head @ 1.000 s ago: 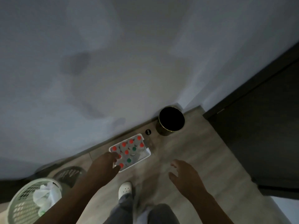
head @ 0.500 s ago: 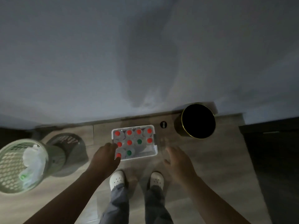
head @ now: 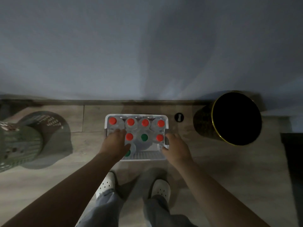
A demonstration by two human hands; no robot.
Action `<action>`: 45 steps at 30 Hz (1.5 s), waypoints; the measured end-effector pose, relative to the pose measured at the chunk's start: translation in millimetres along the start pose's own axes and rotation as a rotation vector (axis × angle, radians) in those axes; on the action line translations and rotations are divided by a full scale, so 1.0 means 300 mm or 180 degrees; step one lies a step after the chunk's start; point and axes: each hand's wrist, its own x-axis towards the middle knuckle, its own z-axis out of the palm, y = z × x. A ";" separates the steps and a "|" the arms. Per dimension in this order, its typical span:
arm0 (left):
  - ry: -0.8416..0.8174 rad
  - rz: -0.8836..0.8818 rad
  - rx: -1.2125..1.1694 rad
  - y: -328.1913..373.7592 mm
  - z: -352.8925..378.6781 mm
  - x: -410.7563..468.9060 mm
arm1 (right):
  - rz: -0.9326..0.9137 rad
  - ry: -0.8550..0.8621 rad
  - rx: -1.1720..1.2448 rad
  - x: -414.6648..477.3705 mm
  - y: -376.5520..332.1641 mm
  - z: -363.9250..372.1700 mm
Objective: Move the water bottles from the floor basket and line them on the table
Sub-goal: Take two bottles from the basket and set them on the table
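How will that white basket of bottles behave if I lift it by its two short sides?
Probably heavy: the white basket holds at least eight capped bottles, such as the green-capped one. It may tilt away from you, since the front strip is bare. The thin slotted plastic could flex. The left hand and right hand sit at opposite sides.

One white basket on the floor holds eight bottles whose caps show: six red caps and two green caps. Two hands, two white shoes, one black bin.
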 end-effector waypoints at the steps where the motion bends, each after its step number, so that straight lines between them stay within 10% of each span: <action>1: -0.0014 -0.0008 0.0009 -0.012 0.036 0.035 | 0.0017 0.0013 0.0015 0.038 0.016 0.036; 20: -0.0087 -0.0040 0.0325 -0.080 0.164 0.187 | 0.0220 0.0212 0.0734 0.159 0.065 0.170; 33: 0.0914 0.0443 0.0058 0.235 -0.476 -0.453 | -0.0061 0.0784 0.0762 -0.451 -0.145 -0.462; 45: 0.2448 0.1644 -0.0245 0.612 -1.161 -1.144 | -0.1891 0.2099 0.1261 -1.054 -0.402 -1.262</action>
